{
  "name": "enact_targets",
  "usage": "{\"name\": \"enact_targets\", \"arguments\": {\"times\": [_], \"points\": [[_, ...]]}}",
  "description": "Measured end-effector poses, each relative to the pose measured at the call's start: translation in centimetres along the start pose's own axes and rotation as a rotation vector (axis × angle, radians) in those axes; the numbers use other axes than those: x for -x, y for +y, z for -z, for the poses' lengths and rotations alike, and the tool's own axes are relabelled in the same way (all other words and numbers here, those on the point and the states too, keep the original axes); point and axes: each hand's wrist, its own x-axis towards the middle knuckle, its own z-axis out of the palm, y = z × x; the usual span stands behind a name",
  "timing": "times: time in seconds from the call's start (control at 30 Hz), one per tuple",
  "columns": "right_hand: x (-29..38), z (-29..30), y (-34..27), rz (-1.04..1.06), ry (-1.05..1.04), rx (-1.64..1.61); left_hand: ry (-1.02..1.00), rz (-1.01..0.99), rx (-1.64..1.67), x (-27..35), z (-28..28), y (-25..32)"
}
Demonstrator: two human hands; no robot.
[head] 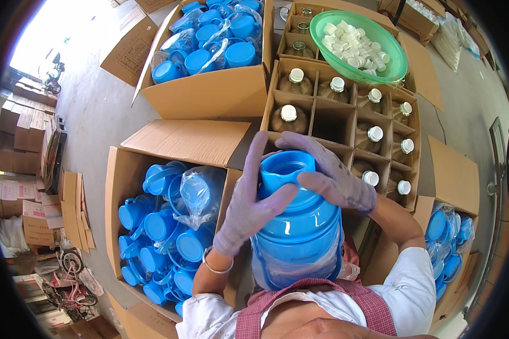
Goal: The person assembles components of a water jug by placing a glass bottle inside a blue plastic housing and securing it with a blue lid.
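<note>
In front of my chest stands a blue plastic thermos flask casing (pixel 297 231), with a spouted collar (pixel 286 163) around its open mouth. Clear plastic film wraps its lower part. My left hand (pixel 254 203), in a light purple glove, grips the neck from the left, thumb across the front and fingers up along the side. My right hand (pixel 337 178), gloved alike, curves around the right of the collar, its thumb on the front rim. Just beyond my hands is a divided carton (pixel 266 101) of glass bottles with white caps (pixel 288 112); one visible cell (pixel 333 123) looks dark, without a bottle.
Open cartons of blue lidded, handled parts stand at left (pixel 114 203), behind (pixel 208 99) and at right (pixel 454 173). A green plastic basin (pixel 401 55) of small white caps rests on another divided carton (pixel 282 48). Stacked cartons (pixel 27 140) and a pink bicycle (pixel 74 292) are far left.
</note>
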Motion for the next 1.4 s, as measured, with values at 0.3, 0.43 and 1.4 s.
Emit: {"name": "enact_targets", "arguments": {"times": [0.3, 0.43, 1.4], "points": [[-0.6, 0.4, 1.4, -0.101, 0.002, -0.080, -0.223, 0.114, 0.310, -2.1, 2.7, -0.6], [1.0, -1.9, -3.1, -0.187, 0.180, 0.166, -0.323, 0.025, 0.277, -3.8, 1.5, -2.0], [-5.6, 9.5, -7.1, 0.492, 0.491, 1.103, 0.754, -0.479, -0.511, -1.2, 7.1, -8.1]]}}
